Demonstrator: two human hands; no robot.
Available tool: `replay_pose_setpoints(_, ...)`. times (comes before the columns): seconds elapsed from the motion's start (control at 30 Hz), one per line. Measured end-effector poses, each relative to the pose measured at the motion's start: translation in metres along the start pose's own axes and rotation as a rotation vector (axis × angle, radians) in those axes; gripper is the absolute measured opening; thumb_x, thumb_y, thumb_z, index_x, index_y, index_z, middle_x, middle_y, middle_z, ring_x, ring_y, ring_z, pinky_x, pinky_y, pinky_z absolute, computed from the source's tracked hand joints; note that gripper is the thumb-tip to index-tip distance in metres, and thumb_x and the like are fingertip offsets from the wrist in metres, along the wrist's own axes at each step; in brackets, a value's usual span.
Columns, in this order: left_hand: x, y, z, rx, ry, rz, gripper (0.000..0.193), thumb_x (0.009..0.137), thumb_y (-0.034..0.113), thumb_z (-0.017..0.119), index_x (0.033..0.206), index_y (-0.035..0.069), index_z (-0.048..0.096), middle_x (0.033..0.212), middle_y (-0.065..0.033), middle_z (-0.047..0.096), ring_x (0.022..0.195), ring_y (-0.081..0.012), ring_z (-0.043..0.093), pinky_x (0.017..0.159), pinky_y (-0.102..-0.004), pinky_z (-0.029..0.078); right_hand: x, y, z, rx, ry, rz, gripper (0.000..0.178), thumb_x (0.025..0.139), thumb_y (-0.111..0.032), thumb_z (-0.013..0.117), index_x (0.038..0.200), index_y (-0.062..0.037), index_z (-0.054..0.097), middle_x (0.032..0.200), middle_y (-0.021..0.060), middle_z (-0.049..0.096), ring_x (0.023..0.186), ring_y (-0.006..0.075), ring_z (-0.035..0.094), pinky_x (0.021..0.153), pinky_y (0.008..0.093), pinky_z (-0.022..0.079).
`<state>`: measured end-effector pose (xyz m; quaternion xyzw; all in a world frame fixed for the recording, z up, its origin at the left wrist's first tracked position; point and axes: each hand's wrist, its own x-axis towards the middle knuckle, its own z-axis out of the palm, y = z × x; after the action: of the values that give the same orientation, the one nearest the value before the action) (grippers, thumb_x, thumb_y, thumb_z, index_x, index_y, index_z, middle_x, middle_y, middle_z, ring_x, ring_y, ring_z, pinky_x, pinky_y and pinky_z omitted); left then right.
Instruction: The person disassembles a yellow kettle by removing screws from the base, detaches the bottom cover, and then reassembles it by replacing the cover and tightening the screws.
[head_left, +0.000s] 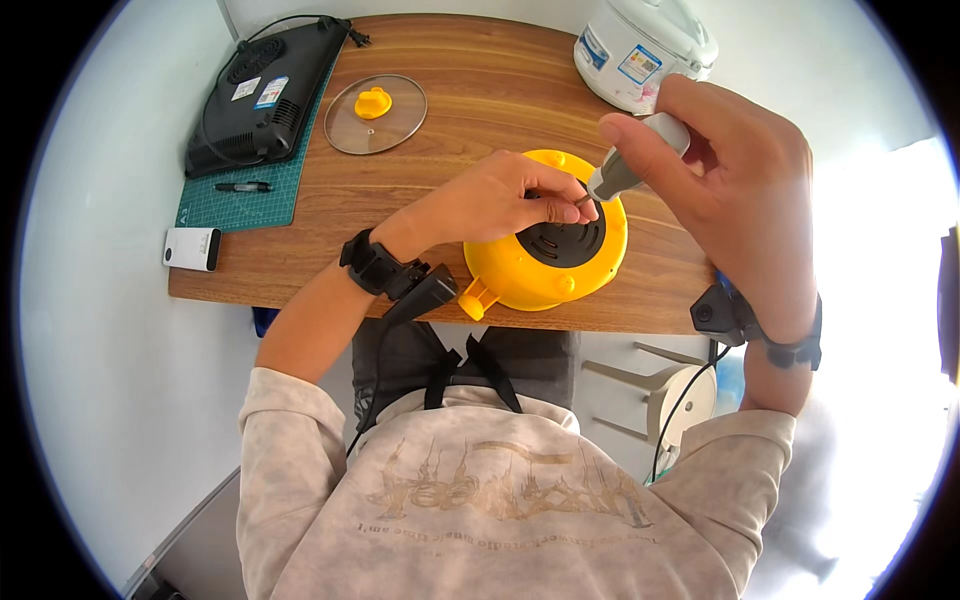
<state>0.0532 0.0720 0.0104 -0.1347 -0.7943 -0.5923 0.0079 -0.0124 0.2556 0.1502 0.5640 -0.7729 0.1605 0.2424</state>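
A yellow electric pot [490,262] lies bottom up near the table's front edge, its black slotted base [572,245] facing me. My right hand [740,160] is closed round the grey-and-white handle of a screwdriver [622,172], which slants down to the left over the base. Just above that base, my left hand [510,200] pinches at the screwdriver's metal tip. Whatever small thing sits between those fingertips is too hidden to make out. Both wrists wear black straps with small devices.
A glass lid [350,128] with a yellow knob lies behind to the left. A black induction cooker [270,95] rests on a green cutting mat [285,205] with a black pen [243,187]. A white power bank [192,249] sits front left; a white rice cooker [640,50] stands back right.
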Motion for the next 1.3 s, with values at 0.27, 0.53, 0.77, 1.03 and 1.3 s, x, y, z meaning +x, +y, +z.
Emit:
replay_pose_setpoints(0.27, 0.000, 0.001, 0.001, 0.035, 0.010, -0.003, 0.021, 0.094, 0.010, 0.069, 0.113, 0.003, 0.074, 0.103, -0.0055, 0.077, 0.094, -0.0154, 0.069, 0.095, -0.0281, 0.053, -0.005, -0.009, -0.006, 0.225, -0.132, 0.054, 0.029, 0.080, -0.013, 0.083, 0.106, -0.0061, 0.072, 0.090, 0.0066, 0.072, 0.072, 0.0146, 0.068, 0.061, 0.0232, 0.052)
replay_pose_setpoints(0.53, 0.003, -0.008, 0.004, -0.073, 0.030, 0.026, 0.020, 0.093, 0.009, 0.069, 0.111, 0.004, 0.075, 0.101, -0.0054, 0.077, 0.093, -0.0150, 0.070, 0.093, -0.0278, 0.054, -0.008, -0.002, -0.006, 0.202, -0.156, 0.016, 0.027, 0.081, -0.008, 0.081, 0.107, -0.0059, 0.073, 0.093, 0.0066, 0.073, 0.076, 0.0154, 0.069, 0.063, 0.0240, 0.055)
replay_pose_setpoints(0.77, 0.003, -0.009, 0.005, -0.034, 0.031, 0.026, 0.021, 0.094, 0.014, 0.070, 0.112, 0.006, 0.075, 0.101, -0.0055, 0.077, 0.093, -0.0159, 0.070, 0.091, -0.0281, 0.054, -0.008, -0.001, -0.005, 0.200, -0.155, 0.013, 0.027, 0.082, -0.010, 0.081, 0.107, -0.0060, 0.073, 0.096, 0.0066, 0.073, 0.080, 0.0168, 0.070, 0.065, 0.0245, 0.056)
replay_pose_setpoints(1.03, 0.002, -0.009, 0.005, -0.071, 0.030, 0.033, 0.021, 0.094, 0.015, 0.070, 0.112, 0.005, 0.075, 0.102, -0.0058, 0.077, 0.093, -0.0153, 0.070, 0.091, -0.0276, 0.053, -0.007, -0.002, -0.004, 0.223, -0.162, 0.006, 0.027, 0.082, -0.011, 0.081, 0.107, -0.0060, 0.073, 0.097, 0.0067, 0.074, 0.080, 0.0178, 0.070, 0.066, 0.0253, 0.056)
replay_pose_setpoints(1.3, 0.000, 0.003, 0.003, 0.007, 0.028, -0.037, 0.019, 0.094, 0.014, 0.069, 0.110, 0.005, 0.076, 0.100, -0.0063, 0.077, 0.091, -0.0153, 0.070, 0.091, -0.0276, 0.054, -0.010, -0.005, -0.012, 0.246, -0.190, 0.029, 0.027, 0.086, 0.001, 0.072, 0.112, -0.0054, 0.072, 0.109, 0.0086, 0.072, 0.090, 0.0197, 0.070, 0.070, 0.0262, 0.057)
